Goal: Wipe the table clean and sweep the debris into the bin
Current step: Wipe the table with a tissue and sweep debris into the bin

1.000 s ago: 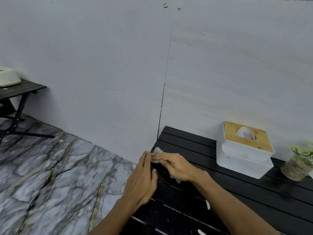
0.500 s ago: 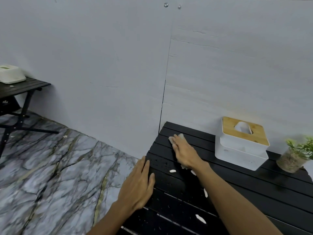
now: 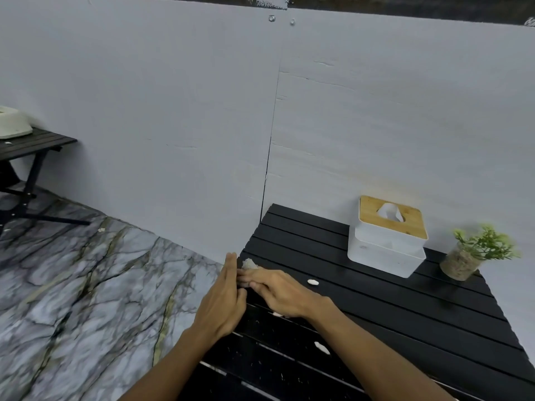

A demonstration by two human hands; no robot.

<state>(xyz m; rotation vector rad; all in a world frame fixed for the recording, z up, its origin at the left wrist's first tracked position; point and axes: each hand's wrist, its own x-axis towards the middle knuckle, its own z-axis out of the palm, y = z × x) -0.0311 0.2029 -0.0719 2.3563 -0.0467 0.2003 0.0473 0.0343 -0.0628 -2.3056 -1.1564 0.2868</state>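
A: Where is the wiping tissue (image 3: 249, 264) now?

B: At the left edge of the black slatted bench (image 3: 376, 308), pressed under the right hand (image 3: 279, 290). Only a crumpled tip pokes out past the fingertips (image 3: 244, 277). Those fingers lie flat and pin the wad down; they are not curled around it.

A: And the left hand (image 3: 224, 299)?

B: It stands on edge just off the bench edge, fingers straight and together, nothing gripped. It reads as a catching wall, touching the right fingertips.

A: So how should this step be done well?

B: I'd judge it a sweep into the cupped palm. Keep the wad flat across the slats so crumbs don't drop into the gaps, and tuck the left palm slightly below the edge so nothing spills onto the marble floor (image 3: 86, 285).

A: Which way does the tissue point?

B: Its long axis seems to run along the right fingers, aimed left and a little away from the person, towards the edge. Most of it is hidden, so that is a guess.

A: What is left?

B: White scraps: one (image 3: 313, 282) just right of the hand, another (image 3: 322, 348) nearer. No bin is in view.
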